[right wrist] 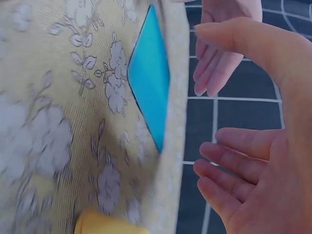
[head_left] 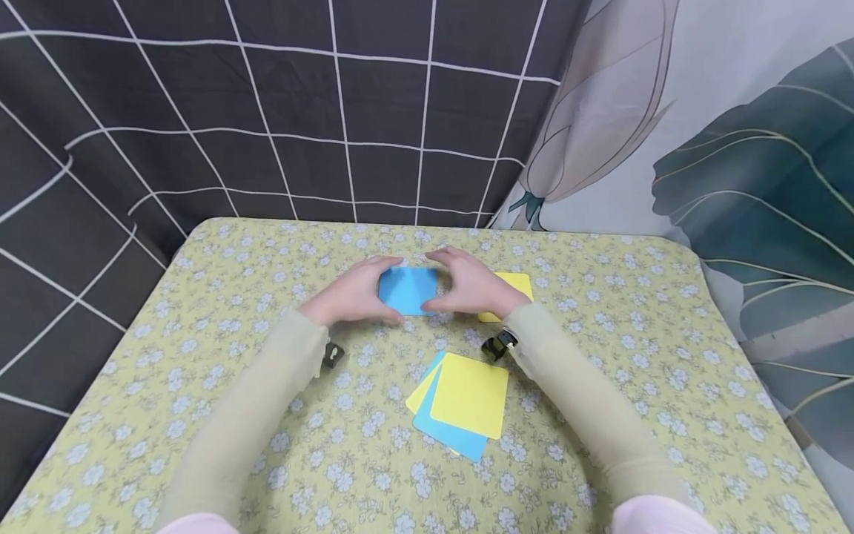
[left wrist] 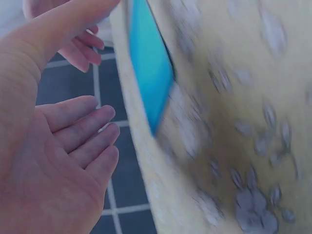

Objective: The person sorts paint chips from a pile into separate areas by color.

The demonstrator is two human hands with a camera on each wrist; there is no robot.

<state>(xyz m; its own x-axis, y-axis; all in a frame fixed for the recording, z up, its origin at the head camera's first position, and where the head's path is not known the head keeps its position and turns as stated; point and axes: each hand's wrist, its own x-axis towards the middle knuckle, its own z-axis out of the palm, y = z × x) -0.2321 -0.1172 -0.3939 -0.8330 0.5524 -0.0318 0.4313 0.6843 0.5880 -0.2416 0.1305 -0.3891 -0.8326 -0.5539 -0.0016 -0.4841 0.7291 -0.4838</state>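
Observation:
A blue card (head_left: 407, 290) lies flat on the flowered yellow tablecloth (head_left: 600, 334), toward the far side. My left hand (head_left: 348, 297) sits at its left edge and my right hand (head_left: 472, 288) at its right edge, flanking it. In the left wrist view the left hand (left wrist: 58, 146) has straight, relaxed fingers a little apart from the blue card (left wrist: 148, 73). The right wrist view likewise shows the right hand (right wrist: 263, 165) loosely spread beside the blue card (right wrist: 151, 78), not gripping it. A yellow card (head_left: 517, 283) lies partly under the right hand.
A loose stack of yellow and blue cards (head_left: 467, 397) lies nearer me, between my forearms. A dark grid-patterned cloth (head_left: 300, 111) hangs behind the table, a leaf-printed curtain (head_left: 734, 148) to the right. The table's far edge is close behind the hands.

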